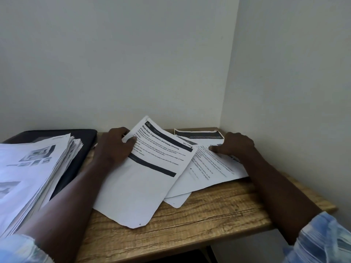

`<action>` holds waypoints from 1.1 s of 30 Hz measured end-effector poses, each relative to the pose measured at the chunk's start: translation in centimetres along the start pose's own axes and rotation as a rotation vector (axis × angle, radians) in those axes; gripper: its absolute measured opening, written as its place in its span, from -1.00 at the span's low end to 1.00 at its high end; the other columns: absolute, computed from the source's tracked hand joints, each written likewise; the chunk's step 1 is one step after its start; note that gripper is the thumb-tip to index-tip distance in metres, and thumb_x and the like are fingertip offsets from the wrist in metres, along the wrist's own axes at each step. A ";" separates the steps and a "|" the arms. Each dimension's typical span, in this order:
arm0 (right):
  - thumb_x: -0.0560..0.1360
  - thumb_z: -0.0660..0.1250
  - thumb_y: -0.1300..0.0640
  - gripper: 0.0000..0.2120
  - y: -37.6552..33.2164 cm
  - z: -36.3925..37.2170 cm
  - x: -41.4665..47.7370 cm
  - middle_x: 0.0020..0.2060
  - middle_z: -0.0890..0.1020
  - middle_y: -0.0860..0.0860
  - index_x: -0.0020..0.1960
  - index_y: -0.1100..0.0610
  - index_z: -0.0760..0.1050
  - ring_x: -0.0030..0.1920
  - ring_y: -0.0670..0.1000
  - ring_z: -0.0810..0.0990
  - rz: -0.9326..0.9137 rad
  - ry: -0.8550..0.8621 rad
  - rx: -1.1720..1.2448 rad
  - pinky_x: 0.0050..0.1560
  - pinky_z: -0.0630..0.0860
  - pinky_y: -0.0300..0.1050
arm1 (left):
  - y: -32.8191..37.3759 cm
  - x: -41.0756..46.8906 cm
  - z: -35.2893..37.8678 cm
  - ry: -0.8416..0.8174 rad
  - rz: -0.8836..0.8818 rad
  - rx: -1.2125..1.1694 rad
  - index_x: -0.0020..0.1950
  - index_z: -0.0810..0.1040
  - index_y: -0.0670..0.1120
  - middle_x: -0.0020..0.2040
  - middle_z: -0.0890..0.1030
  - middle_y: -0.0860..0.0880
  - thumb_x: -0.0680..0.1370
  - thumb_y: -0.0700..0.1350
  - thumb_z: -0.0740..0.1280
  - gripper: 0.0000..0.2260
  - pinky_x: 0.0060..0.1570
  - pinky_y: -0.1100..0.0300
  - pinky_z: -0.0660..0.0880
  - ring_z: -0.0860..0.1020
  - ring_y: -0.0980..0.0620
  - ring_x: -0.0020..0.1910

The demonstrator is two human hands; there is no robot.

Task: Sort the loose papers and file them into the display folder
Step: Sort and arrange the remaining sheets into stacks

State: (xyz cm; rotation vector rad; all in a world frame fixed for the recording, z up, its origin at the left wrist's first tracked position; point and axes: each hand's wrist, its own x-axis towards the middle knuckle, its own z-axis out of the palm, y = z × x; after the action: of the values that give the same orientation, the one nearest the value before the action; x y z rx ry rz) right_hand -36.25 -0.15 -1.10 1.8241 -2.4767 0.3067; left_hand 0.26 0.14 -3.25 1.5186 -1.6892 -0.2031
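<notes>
Head view: the left hand pinches the far left edge of the titled sheet, thumb on top. The sheet's long axis runs from that hand back toward me. The display folder lies just left of it, so I judge the left the nearer hand. The right hand rests on the loose papers at the bench's right, thumb flat. Its fingers hide behind the knuckles, so I can't tell whether they grip. A thick stack buries most of the folder.
</notes>
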 end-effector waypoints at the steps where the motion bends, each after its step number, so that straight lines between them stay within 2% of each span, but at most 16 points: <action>1: 0.42 0.41 -0.39 -0.31 -0.4 0.1 -0.2 0.23 0.61 0.08 0.37 0.01 0.43 0.26 0.16 0.58 -0.016 0.009 0.031 0.21 0.53 0.01 | 0.1 0.0 0.0 -0.010 0.005 0.001 0.06 0.66 0.07 -0.08 0.70 0.10 0.50 0.18 0.29 -0.72 0.05 -0.03 0.59 0.65 -0.06 -0.01; 4: 0.45 0.45 -0.10 -0.58 -1.1 0.5 0.1 0.11 0.64 0.08 0.22 0.07 0.51 0.17 0.16 0.62 -0.047 0.104 0.168 0.08 0.50 -0.05 | 0.2 -0.1 -0.1 -0.033 0.027 -0.009 0.03 0.65 0.07 -0.10 0.70 0.12 0.44 0.22 0.25 -0.66 0.03 -0.05 0.61 0.66 -0.04 -0.04; 6: 0.44 0.49 0.07 -0.86 -1.1 0.6 0.9 -0.12 0.67 0.02 -0.03 0.06 0.60 -0.05 0.10 0.64 -0.109 0.125 0.501 -0.11 0.49 -0.15 | 0.3 -0.1 0.0 -0.047 0.046 -0.033 -0.01 0.65 0.06 -0.13 0.69 0.13 0.45 0.21 0.26 -0.69 0.00 -0.06 0.61 0.65 -0.02 -0.07; 7: 0.44 0.54 0.14 -0.89 -1.2 0.3 1.0 -0.23 0.66 0.00 -0.13 0.06 0.61 -0.17 0.05 0.62 -0.161 0.072 0.719 -0.21 0.47 -0.19 | 0.3 -0.1 0.1 -0.050 0.056 -0.045 -0.03 0.65 0.06 -0.14 0.69 0.12 0.45 0.20 0.27 -0.70 -0.02 -0.06 0.61 0.65 -0.03 -0.09; 9: 0.45 0.58 0.20 -0.86 -1.7 -0.2 0.7 -0.30 0.65 0.01 -0.15 0.11 0.61 -0.29 0.01 0.58 -0.261 -0.072 1.061 -0.30 0.48 -0.21 | 0.5 0.1 0.3 -0.056 0.075 -0.070 -0.08 0.64 0.06 -0.17 0.68 0.12 0.43 0.22 0.29 -0.71 -0.03 -0.03 0.60 0.65 -0.03 -0.10; 11: 0.46 0.56 0.22 -0.86 -2.4 -0.8 -0.2 -0.30 0.67 0.02 -0.10 0.16 0.61 -0.31 -0.03 0.61 -0.349 -0.162 1.204 -0.31 0.52 -0.20 | 0.9 0.3 0.5 -0.088 0.093 -0.127 -0.11 0.65 0.04 -0.19 0.69 0.10 0.41 0.21 0.35 -0.73 -0.09 0.05 0.58 0.66 0.00 -0.14; 13: 0.47 0.54 0.27 -0.88 -3.1 -0.8 -1.0 -0.32 0.67 0.01 -0.08 0.18 0.60 -0.34 -0.05 0.62 -0.399 -0.205 1.289 -0.32 0.55 -0.23 | 1.4 0.3 0.8 -0.150 0.118 -0.185 -0.10 0.68 0.00 -0.20 0.71 0.07 0.45 0.11 0.48 -0.80 -0.15 0.12 0.54 0.65 0.06 -0.19; 16: 0.46 0.54 0.28 -0.88 -3.7 -0.7 -1.1 -0.28 0.69 0.05 -0.10 0.14 0.61 -0.30 0.01 0.63 -0.396 -0.207 1.393 -0.26 0.58 -0.19 | 1.6 -0.1 1.3 -0.285 0.116 -0.306 -0.06 0.68 -0.11 -0.14 0.76 -0.01 0.53 -0.14 0.53 -0.93 -0.07 0.06 0.61 0.72 0.02 -0.14; 19: 0.46 0.55 0.22 -0.90 -3.9 -0.5 -1.2 -0.20 0.70 0.10 -0.10 0.13 0.64 -0.26 0.06 0.64 -0.419 -0.215 1.464 -0.19 0.59 -0.13 | 1.7 -0.3 1.4 -0.321 0.115 -0.373 -0.04 0.68 -0.15 -0.13 0.77 -0.04 0.53 -0.19 0.52 -0.93 -0.13 0.14 0.64 0.74 -0.04 -0.11; 21: 0.54 0.48 0.13 -0.88 -4.0 -0.6 -1.5 -0.22 0.69 0.10 -0.04 0.20 0.61 -0.34 0.01 0.63 -0.428 -0.246 1.498 -0.28 0.57 -0.17 | 1.7 -0.4 1.2 -0.289 0.128 -0.395 -0.03 0.69 -0.15 -0.13 0.77 -0.04 0.53 -0.20 0.53 -0.93 -0.16 0.20 0.63 0.74 -0.01 -0.13; 23: 0.60 0.38 -0.02 -0.70 -4.1 -0.9 -1.6 -0.25 0.67 0.06 0.04 0.25 0.60 -0.45 -0.09 0.55 -0.386 -0.287 1.482 -0.37 0.50 -0.22 | 1.5 -0.3 1.0 -0.258 0.118 -0.424 0.00 0.69 -0.14 -0.11 0.77 -0.05 0.52 -0.20 0.54 -0.91 -0.09 0.09 0.64 0.74 -0.02 -0.13; 25: 0.59 0.32 -0.20 -0.55 -4.1 -1.1 -1.4 -0.33 0.63 -0.02 0.04 0.21 0.62 -0.49 -0.13 0.47 -0.313 -0.314 1.377 -0.38 0.44 -0.23 | 1.1 -0.2 0.7 -0.224 0.098 -0.458 -0.01 0.70 -0.09 -0.09 0.77 -0.06 0.47 -0.14 0.58 -0.86 0.00 -0.08 0.66 0.74 -0.08 -0.10; 28: 0.54 0.31 -0.32 -0.48 -3.8 -0.7 -0.8 -0.37 0.62 -0.09 0.03 0.15 0.63 -0.47 -0.13 0.48 -0.262 -0.336 1.279 -0.33 0.42 -0.20 | 0.7 -0.1 0.4 -0.144 0.092 -0.470 -0.02 0.69 -0.07 -0.09 0.76 -0.07 0.40 -0.01 0.56 -0.78 0.08 -0.27 0.63 0.73 -0.20 -0.04; 31: 0.51 0.39 -0.27 -0.55 -3.4 -0.3 -0.4 -0.28 0.69 -0.08 0.03 0.13 0.67 -0.39 -0.14 0.58 -0.282 -0.343 1.285 -0.22 0.44 -0.15 | 0.5 0.2 0.3 -0.067 0.074 -0.466 -0.03 0.69 -0.06 -0.11 0.76 -0.04 0.38 0.01 0.53 -0.77 0.07 -0.28 0.63 0.73 -0.17 -0.05; 33: 0.45 0.50 -0.10 -0.66 -3.4 0.0 -0.2 -0.13 0.75 0.04 0.06 0.14 0.68 -0.20 -0.01 0.70 -0.354 -0.382 1.277 -0.08 0.57 -0.03 | 0.2 0.5 0.2 -0.014 0.049 -0.441 -0.03 0.68 -0.01 -0.12 0.76 0.01 0.38 0.06 0.51 -0.76 0.07 -0.24 0.63 0.74 -0.10 -0.07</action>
State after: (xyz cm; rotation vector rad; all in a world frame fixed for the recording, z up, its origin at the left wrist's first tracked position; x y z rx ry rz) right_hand -32.98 -0.95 -0.73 2.8301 -2.1417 2.0155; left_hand 0.00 -0.32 -3.06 1.1480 -1.5625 -0.5242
